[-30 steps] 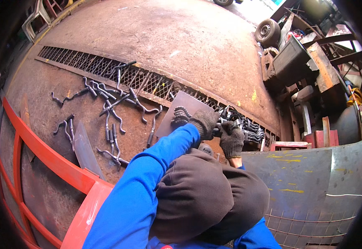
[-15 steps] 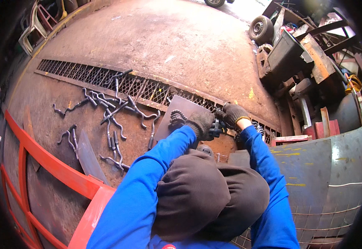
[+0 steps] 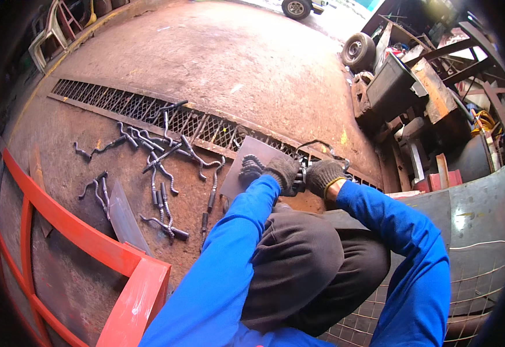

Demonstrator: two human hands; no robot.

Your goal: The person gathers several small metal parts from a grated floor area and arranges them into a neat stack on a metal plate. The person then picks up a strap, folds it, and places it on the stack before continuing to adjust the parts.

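Observation:
My left hand [image 3: 284,173], in a dark knitted glove, is closed at the right edge of a flat grey metal plate [image 3: 234,178]. Close beside it, my right hand [image 3: 325,177], gloved the same way, has its fingers curled. Between them shows a dark metal piece [image 3: 304,172] that both hands grip; the gloves hide most of it. A thin dark curved rod [image 3: 317,143] arches just beyond my right hand. Several wavy bent metal rods [image 3: 250,168] lie side by side on the plate, next to my left hand.
Many loose bent rods [image 3: 158,165] with dark ends lie on the floor to the left. A floor grate [image 3: 131,105] runs across beyond them. A red metal frame [image 3: 79,231] stands at the near left. Scrap metal and a wheel [image 3: 358,52] fill the right side.
My right elbow has swung outward to the right and the right hand has turned. Both hands stay close together at the dark metal piece. The curved rod now shows plainly above my right hand.

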